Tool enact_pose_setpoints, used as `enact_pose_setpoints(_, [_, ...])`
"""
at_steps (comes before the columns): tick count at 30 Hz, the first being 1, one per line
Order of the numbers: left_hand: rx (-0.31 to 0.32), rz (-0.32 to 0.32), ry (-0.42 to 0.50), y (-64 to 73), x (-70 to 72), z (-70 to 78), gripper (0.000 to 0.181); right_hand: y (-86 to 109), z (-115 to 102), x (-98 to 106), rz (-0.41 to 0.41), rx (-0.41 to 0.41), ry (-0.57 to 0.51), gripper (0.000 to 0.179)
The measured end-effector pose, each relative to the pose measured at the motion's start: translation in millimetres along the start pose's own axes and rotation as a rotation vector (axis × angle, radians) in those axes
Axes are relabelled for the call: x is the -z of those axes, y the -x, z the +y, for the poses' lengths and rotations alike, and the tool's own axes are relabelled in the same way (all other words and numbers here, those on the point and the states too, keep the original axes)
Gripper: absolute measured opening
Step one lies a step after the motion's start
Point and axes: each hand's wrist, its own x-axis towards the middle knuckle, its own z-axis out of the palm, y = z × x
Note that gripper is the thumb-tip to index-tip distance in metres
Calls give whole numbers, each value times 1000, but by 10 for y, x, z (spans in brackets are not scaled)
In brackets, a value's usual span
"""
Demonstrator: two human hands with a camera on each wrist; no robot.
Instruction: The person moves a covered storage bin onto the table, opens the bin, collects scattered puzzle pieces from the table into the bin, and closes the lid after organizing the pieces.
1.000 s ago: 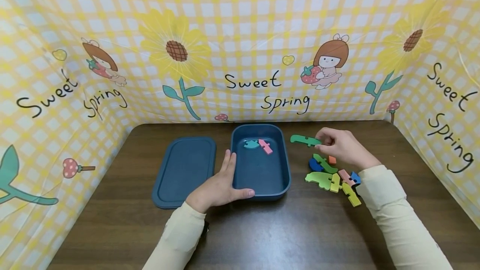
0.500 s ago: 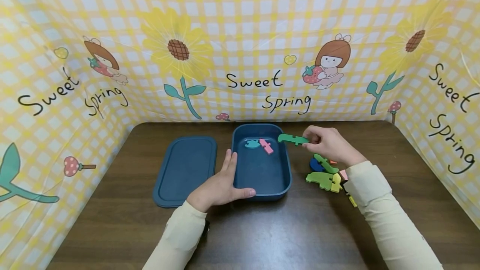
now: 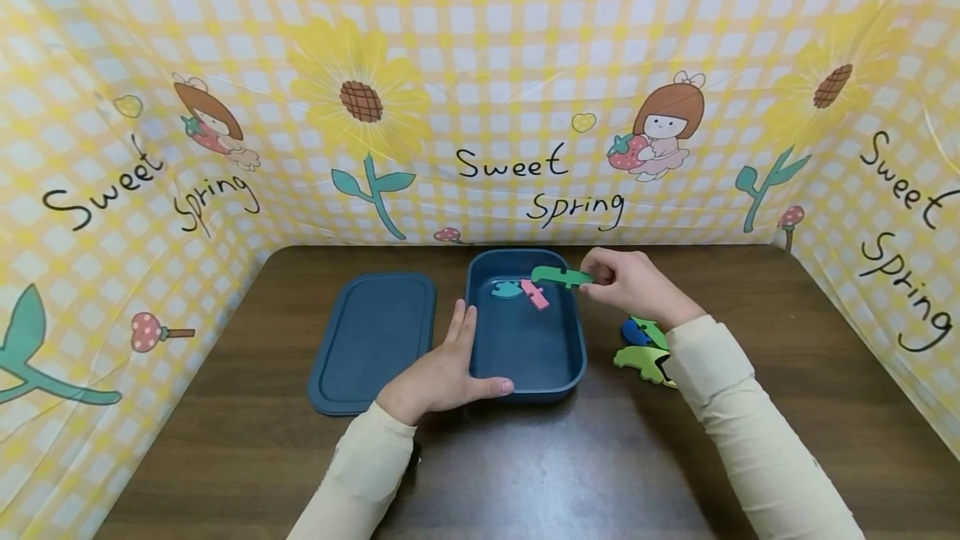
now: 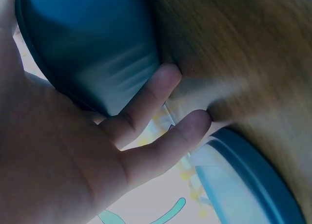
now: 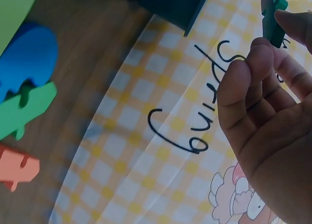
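My right hand (image 3: 637,283) pinches one end of a long green puzzle piece (image 3: 558,276) between thumb and fingers. The piece reaches over the right rim of a dark blue rectangular box (image 3: 525,352). Inside the box lie a teal puzzle piece (image 3: 506,289) and a pink puzzle piece (image 3: 536,296). My left hand (image 3: 438,373) rests against the box's left side, fingers stretched along the wall and thumb over the near rim. In the left wrist view two straight fingers (image 4: 163,153) reach down beside the box. The right wrist view shows the green piece (image 5: 273,19) at my fingertips.
Left of the box lies its flat blue lid (image 3: 375,340). Right of it, partly behind my right sleeve, sit loose pieces, among them a light green piece (image 3: 639,361), a blue piece (image 3: 632,332) and an orange piece (image 5: 18,166). A patterned cloth stands behind the table.
My right hand has moved left, carrying the green puzzle piece from above the table beside the box to over the box. My left hand has stayed against the box.
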Motion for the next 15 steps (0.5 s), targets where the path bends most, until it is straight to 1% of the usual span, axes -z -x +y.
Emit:
enact_pose_setpoints(5, [3,-5,0,15,12,11,121,-84,-65,-53,1,38,38,15])
enact_pose_setpoints(15, [9,-23,5,23,21,3,121,-217,-163,-192,-27,62,46,17])
